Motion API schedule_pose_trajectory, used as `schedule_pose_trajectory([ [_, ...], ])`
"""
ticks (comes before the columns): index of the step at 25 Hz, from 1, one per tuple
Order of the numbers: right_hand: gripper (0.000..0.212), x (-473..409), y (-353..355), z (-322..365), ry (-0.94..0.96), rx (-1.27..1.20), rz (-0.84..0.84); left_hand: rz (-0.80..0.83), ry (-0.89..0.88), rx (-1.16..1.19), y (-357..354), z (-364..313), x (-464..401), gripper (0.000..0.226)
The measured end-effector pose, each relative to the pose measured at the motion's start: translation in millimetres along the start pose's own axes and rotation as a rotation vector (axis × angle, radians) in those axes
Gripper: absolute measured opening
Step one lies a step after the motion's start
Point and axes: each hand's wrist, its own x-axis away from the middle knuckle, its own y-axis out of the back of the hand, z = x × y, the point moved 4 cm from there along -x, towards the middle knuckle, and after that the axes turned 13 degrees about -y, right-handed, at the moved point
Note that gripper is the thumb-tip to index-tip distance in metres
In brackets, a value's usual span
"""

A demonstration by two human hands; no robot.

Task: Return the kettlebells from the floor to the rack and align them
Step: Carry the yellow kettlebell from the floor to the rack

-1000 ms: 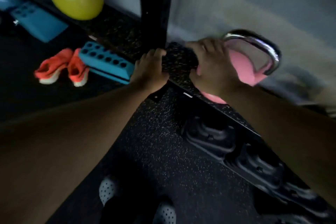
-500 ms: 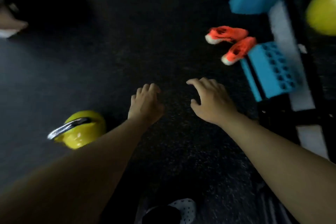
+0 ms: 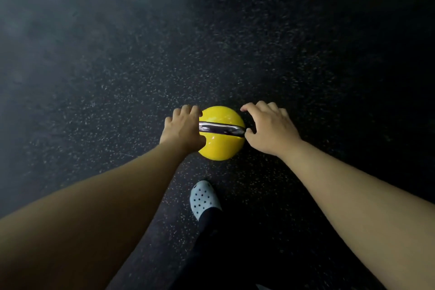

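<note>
Just one yellow kettlebell (image 3: 220, 146), two hands

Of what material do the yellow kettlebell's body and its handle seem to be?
Round yellow kettlebell body: glossy coating, paint or vinyl, judging by its highlights; the core is hidden. Silver bar handle: likely polished or chromed metal, since it shows mirror-like reflections.

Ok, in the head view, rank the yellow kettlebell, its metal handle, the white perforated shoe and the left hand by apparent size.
1. yellow kettlebell, largest.
2. left hand, close behind it, partly overlapping the ball, so this order is unsure.
3. white perforated shoe, though it is partly hidden by the leg and nearer the camera.
4. metal handle, smallest.
</note>
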Motion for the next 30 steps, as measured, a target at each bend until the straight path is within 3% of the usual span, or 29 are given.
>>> schedule_pose_trajectory([
  [5,0.049,-46,-93,-4,-0.032,0.021,0.234,0.166,-0.113,-0.07,-49,36,-52,0.067],
  [8,0.012,-55,-123,-19,-0.145,-0.185,0.32,0.308,-0.141,-0.095,-74,36,-77,0.044],
  [11,0.027,-61,-127,-18,-0.184,-0.299,0.258,0.294,-0.236,-0.068,-78,37,-82,0.024],
  [16,0.027,-26,-111,-12,-0.201,-0.285,0.303,0.349,-0.348,-0.085,-66,20,-58,0.011],
  [24,0.022,70,-21,-89,-0.497,-0.477,0.258,0.475,-0.568,-0.11,-17,-115,-42,0.011],
  [30,0.022,164,65,-190,-0.753,-0.655,0.115,0.593,-0.839,-0.207,20,-293,-46,0.009],
])
